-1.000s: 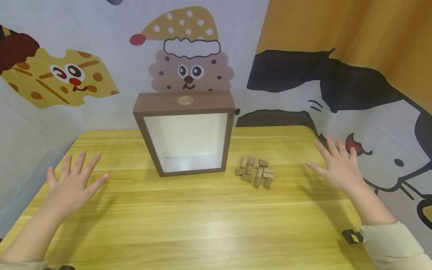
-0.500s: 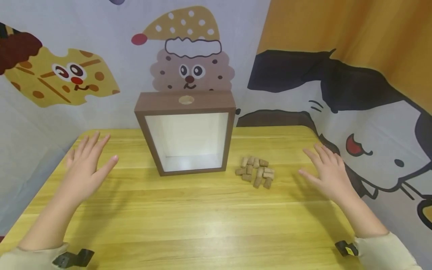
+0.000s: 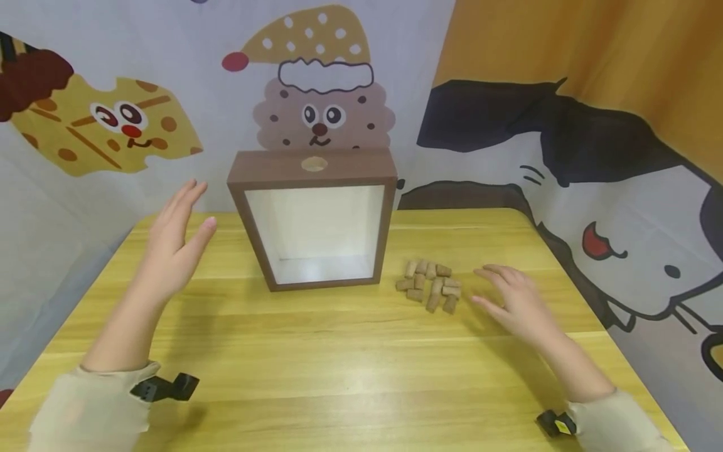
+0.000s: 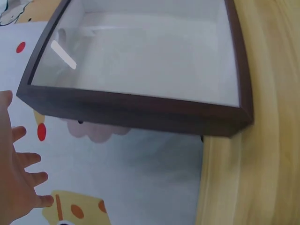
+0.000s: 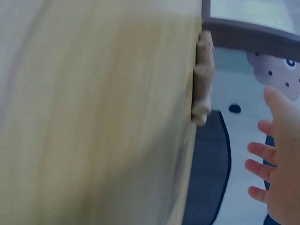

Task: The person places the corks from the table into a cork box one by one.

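A brown wooden frame box [image 3: 313, 172] stands upright at the back of the table, with a clear front, a pale inside and a round hole in its top. Several corks [image 3: 433, 285] lie in a loose cluster to its right. My left hand [image 3: 177, 248] hovers left of the box, fingers extended and thumb apart, holding nothing. The same hand [image 4: 18, 173] shows beside the box's side wall [image 4: 136, 110] in the left wrist view. My right hand [image 3: 516, 304] is just right of the corks, fingers slightly bent. In the right wrist view this hand [image 5: 281, 159] holds nothing.
The wooden table [image 3: 339, 370] reaches back to a printed cloth [image 3: 186, 37] with cartoon figures. Black wrist cameras sit at the left cuff [image 3: 164, 387] and right cuff [image 3: 556, 424].
My left hand has moved up and right, toward the box's left side. My right hand has moved left, closer to the corks. The box and corks have stayed in place.
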Action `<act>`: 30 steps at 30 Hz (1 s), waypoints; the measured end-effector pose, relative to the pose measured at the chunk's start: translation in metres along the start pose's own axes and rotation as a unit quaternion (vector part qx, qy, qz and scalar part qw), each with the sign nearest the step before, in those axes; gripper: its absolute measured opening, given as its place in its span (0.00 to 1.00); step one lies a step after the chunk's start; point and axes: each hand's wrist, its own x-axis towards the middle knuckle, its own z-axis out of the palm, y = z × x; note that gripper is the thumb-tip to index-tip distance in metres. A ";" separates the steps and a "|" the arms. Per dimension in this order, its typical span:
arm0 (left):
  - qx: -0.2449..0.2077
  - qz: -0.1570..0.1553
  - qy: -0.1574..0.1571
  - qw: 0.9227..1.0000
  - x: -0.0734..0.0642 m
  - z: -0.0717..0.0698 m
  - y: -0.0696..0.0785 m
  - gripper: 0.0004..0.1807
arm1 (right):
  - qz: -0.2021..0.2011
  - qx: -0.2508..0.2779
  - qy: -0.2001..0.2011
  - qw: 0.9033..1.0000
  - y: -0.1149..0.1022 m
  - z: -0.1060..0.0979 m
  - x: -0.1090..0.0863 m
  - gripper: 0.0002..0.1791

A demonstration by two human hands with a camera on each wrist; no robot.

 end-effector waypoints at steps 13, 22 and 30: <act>-0.166 -0.024 0.053 0.984 0.036 0.020 0.012 0.30 | 0.028 0.071 -0.012 0.997 -0.017 0.037 0.004 0.25; -0.219 -0.035 0.071 0.973 0.057 0.033 0.027 0.28 | 0.069 0.106 -0.020 0.992 -0.021 0.050 0.003 0.21; -0.219 -0.064 0.074 0.971 0.066 0.043 0.027 0.27 | 0.102 0.131 -0.012 0.986 -0.026 0.055 0.003 0.19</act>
